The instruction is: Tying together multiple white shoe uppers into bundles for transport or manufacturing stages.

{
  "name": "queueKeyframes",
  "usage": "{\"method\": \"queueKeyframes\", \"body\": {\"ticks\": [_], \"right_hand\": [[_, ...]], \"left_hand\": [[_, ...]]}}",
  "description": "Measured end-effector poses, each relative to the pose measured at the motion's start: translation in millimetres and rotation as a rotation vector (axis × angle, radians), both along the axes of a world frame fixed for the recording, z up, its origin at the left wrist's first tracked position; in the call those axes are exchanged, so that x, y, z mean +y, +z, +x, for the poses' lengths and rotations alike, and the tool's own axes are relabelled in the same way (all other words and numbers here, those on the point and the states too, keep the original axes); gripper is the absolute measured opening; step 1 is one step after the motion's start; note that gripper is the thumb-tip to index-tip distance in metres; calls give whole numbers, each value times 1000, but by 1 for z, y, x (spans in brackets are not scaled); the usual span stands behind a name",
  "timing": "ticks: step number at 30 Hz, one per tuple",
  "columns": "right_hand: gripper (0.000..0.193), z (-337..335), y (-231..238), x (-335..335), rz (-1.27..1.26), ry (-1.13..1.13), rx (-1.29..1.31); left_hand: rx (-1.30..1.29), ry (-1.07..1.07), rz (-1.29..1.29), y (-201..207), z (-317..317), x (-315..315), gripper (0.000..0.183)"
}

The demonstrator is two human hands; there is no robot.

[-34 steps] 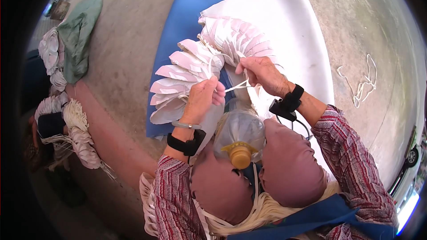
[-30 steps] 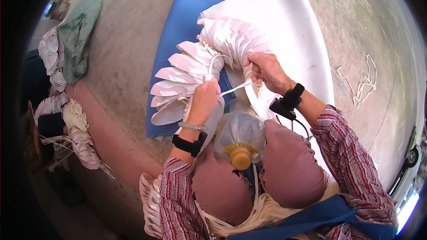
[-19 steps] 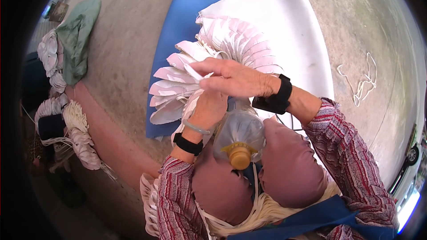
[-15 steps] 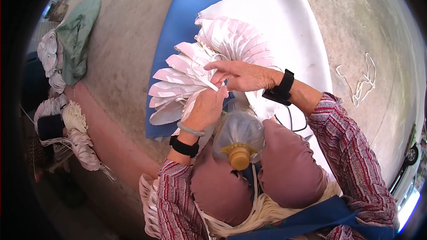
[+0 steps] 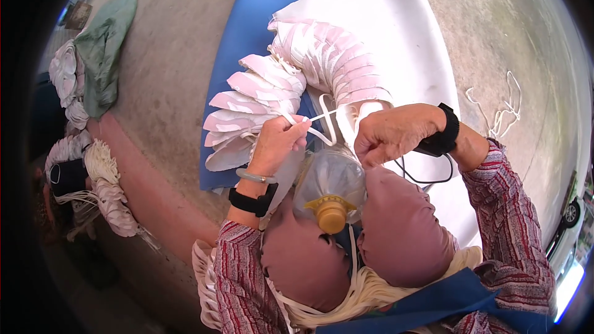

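My left hand (image 5: 279, 143) is closed, pinching a narrow white strap (image 5: 327, 125) between thumb and fingers. From there the strap loops and stretches right toward a curved row of overlapping pale pink and white flat pieces (image 5: 325, 55). A second bunch of such pieces (image 5: 250, 96) lies fanned out beside my left hand. My right hand (image 5: 390, 133) is curled with its fingertips turned down, next to the near end of the curved row; what it holds is hidden. Between my knees stands a clear plastic bottle (image 5: 328, 179) with a yellow cap, below both hands.
Blue and white sheeting (image 5: 427, 55) lies under the pieces on the concrete floor. Pale straps (image 5: 383, 300) are heaped across my lap. More bundles (image 5: 114, 204) and a green sack (image 5: 105, 55) are at the left. A loose white cord (image 5: 510, 111) lies on the floor at right.
My hands were together over the pieces and are now apart. My right hand has moved right and nearer to me; the white strap now shows between them.
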State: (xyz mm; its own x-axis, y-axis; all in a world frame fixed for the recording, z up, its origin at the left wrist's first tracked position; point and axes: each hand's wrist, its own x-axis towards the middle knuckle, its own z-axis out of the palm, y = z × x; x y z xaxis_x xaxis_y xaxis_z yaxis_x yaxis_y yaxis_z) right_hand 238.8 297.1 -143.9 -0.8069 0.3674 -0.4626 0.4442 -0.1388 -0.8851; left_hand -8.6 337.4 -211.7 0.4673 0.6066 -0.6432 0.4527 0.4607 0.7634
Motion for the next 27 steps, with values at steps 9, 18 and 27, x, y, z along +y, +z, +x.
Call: {"method": "queueKeyframes", "body": {"ticks": [9, 18, 27], "right_hand": [[28, -32, -72, -7, 557, -700, 39], [28, -55, -83, 20, 141, -603, -50], [25, -52, -85, 23, -74, -706, -6]], "left_hand": [[56, -37, 118, 2, 12, -6, 21], [191, -64, 622, -11, 9, -5, 15], [231, -174, 1023, -8, 13, -7, 19]]}}
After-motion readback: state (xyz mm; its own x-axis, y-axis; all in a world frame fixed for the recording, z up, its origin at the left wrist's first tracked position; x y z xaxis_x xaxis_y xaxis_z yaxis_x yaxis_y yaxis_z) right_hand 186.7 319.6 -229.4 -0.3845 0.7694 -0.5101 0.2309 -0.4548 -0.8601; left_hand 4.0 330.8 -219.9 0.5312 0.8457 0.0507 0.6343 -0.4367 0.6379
